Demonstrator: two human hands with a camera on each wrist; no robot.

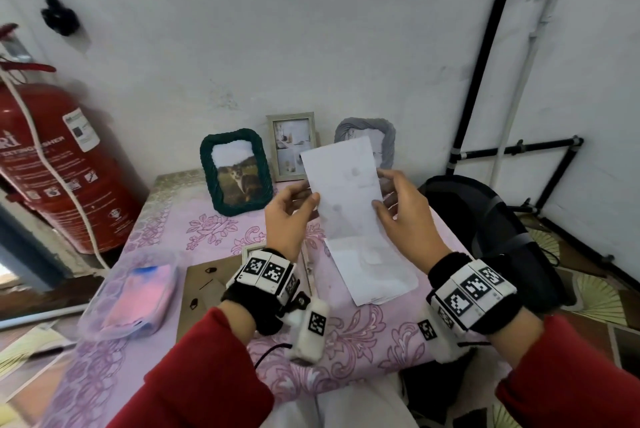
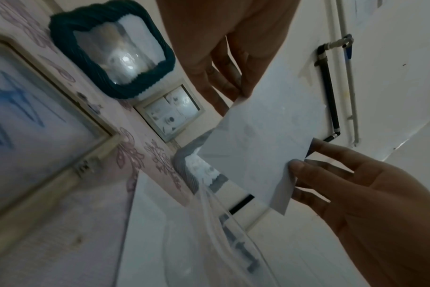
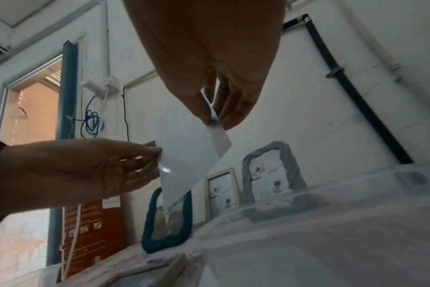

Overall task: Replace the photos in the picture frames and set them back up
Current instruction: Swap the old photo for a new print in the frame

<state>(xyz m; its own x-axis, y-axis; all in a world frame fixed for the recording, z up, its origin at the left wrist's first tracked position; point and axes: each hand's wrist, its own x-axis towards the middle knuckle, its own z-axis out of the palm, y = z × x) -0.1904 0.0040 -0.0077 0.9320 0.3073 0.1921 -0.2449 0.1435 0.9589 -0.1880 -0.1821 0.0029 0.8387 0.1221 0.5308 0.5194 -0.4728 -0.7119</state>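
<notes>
I hold a white photo [image 1: 346,192] upright above the table, its blank back toward me. My left hand [image 1: 313,200] pinches its left edge and my right hand [image 1: 380,202] pinches its right edge. The wrist views show the same photo [image 2: 253,155] [image 3: 192,155] between the left hand [image 2: 236,97] and the right hand [image 3: 214,120]. At the wall stand a green rope frame [image 1: 237,173] with a cat photo, a beige frame [image 1: 292,145], and a grey rope frame [image 1: 384,136] partly hidden by the photo. A cream frame [image 1: 249,251] lies flat under my left wrist beside a brown backing board [image 1: 207,289].
A stack of white photos [image 1: 374,271] lies on the pink flowered tablecloth [image 1: 214,233]. A clear plastic box [image 1: 135,292] sits at the table's left front. A red fire extinguisher [image 1: 59,164] stands to the left, a black chair [image 1: 485,219] to the right.
</notes>
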